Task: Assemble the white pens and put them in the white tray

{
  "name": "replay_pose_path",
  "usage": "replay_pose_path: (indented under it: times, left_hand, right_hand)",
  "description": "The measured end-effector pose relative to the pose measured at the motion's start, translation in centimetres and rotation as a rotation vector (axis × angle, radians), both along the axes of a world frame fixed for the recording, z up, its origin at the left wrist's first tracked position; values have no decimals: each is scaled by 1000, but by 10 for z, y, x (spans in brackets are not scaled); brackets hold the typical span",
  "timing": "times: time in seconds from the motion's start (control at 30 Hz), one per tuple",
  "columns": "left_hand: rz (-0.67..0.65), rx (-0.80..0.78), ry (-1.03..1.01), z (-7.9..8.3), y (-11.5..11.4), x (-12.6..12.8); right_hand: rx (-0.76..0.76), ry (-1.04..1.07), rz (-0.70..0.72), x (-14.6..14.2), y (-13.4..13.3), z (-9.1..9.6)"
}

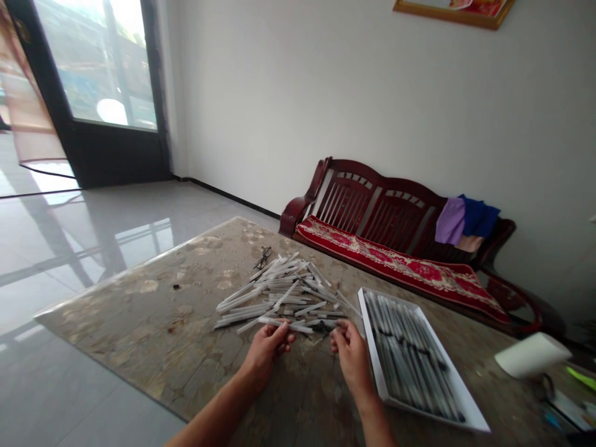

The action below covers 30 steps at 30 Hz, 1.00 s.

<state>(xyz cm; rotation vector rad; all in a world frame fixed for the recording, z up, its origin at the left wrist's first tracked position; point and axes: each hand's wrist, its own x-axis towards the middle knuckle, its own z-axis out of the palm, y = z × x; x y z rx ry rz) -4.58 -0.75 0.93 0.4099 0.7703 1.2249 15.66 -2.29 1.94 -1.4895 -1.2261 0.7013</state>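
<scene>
Close to the front of the pile, my left hand is closed in a pinch on a slim white pen barrel, which points to the right. My right hand is also closed, thumb against fingers, near a small dark, blurred piece; what it grips I cannot make out. Beyond both hands lies a loose heap of white, translucent pen barrels, pointing various ways. Right of my right hand is a shallow white box holding rows of pens with dark parts across their middles, blurred.
Black-framed glasses lie behind the heap on the stone-patterned table. A white roll is at the right. Behind the table is a dark red wooden bench with a red patterned cushion and draped cloths.
</scene>
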Motion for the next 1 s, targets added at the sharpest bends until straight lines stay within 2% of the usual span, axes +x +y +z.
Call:
replay_pose_path:
  times: [0.1, 0.2, 0.4, 0.63, 0.83, 1.0]
  left_hand:
    - [4, -1, -5, 0, 1, 0]
    - [16, -3, -11, -1, 1, 0]
    - [21, 6, -13, -3, 2, 0]
    - [21, 0, -10, -2, 1, 0]
    - [14, 19, -19, -1, 0, 0]
    - [19, 48, 3, -2, 0, 1]
  right_hand:
    - [-16, 264, 10, -23, -10, 7]
    - [-27, 409, -4, -41, -13, 8]
    - [15, 453, -88, -56, -10, -1]
    - [-27, 533, -81, -62, -11, -1]
    - [-4, 463, -96, -62, -10, -3]
    - [55, 173, -75, -55, -9, -9]
